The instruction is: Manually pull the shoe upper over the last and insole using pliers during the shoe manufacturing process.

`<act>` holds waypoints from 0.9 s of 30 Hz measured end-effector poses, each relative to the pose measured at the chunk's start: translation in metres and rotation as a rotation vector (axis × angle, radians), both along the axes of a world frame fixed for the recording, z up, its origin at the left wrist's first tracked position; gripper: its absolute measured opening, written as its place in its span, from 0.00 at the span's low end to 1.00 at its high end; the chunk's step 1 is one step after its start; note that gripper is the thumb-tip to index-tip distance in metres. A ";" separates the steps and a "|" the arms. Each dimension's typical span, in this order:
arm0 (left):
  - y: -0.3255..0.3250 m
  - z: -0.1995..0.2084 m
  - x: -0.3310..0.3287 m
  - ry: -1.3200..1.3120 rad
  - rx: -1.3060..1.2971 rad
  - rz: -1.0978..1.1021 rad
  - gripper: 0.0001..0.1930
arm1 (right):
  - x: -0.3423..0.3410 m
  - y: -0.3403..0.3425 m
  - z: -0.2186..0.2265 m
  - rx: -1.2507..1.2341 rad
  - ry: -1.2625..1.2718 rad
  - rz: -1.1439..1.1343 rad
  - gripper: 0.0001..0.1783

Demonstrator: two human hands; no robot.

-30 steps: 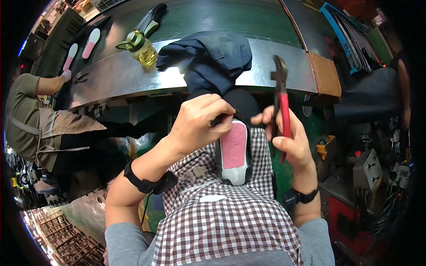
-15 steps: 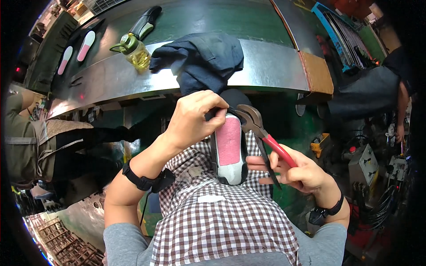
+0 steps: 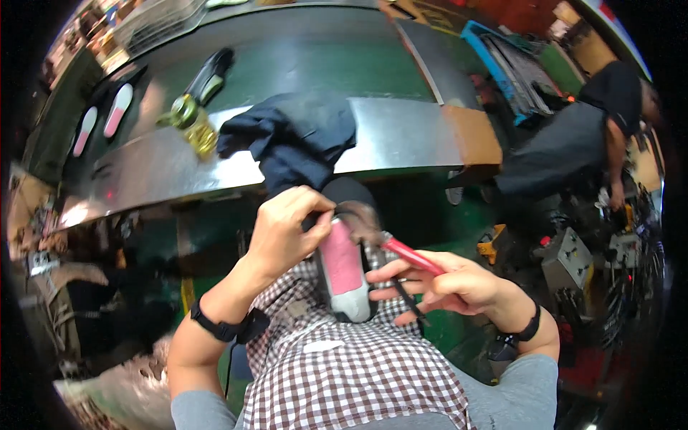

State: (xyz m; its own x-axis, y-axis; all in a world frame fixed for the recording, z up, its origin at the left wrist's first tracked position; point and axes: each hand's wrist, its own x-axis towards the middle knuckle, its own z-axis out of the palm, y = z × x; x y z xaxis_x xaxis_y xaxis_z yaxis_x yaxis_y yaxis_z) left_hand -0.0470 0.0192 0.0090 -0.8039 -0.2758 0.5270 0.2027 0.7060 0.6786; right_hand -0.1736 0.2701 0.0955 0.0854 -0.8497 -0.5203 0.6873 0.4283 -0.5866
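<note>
A shoe (image 3: 342, 261) lies sole up on my lap, with a pink and pale grey underside and a black upper around its edge. My left hand (image 3: 292, 228) is closed in a pinch on the black upper at the shoe's far end. My right hand (image 3: 444, 283) holds lasting pliers (image 3: 412, 256) with one red handle and one dark handle, its fingers partly spread around them. The pliers' metal head is by the right side of the shoe's far end, near my left fingertips. Motion blur hides whether the jaws bite the upper.
Ahead stands a metal-edged workbench (image 3: 401, 136) with a dark cloth (image 3: 294, 132), a yellow-green bottle (image 3: 193, 129), a dark shoe (image 3: 210, 77) and two pink-and-white soles (image 3: 118, 111). Another person (image 3: 573, 143) is at the right. A grey control box (image 3: 566, 259) stands nearby.
The whole view has shifted, with the bench now lower and further left. The pliers' head sits closer to my left fingertips. My left hand keeps its pinch on the upper.
</note>
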 end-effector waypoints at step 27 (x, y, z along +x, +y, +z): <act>0.057 -0.052 0.009 -0.281 1.060 -0.160 0.61 | 0.027 0.005 -0.055 -0.136 0.369 -0.084 0.14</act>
State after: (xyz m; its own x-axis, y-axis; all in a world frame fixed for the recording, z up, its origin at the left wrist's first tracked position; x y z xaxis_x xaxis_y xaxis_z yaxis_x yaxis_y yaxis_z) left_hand -0.0375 0.0763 -0.0433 -0.9244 -0.3617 -0.1213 -0.0164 -0.2798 0.9599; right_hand -0.1464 0.2753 0.0403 -0.1587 -0.9090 -0.3854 0.4493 0.2811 -0.8480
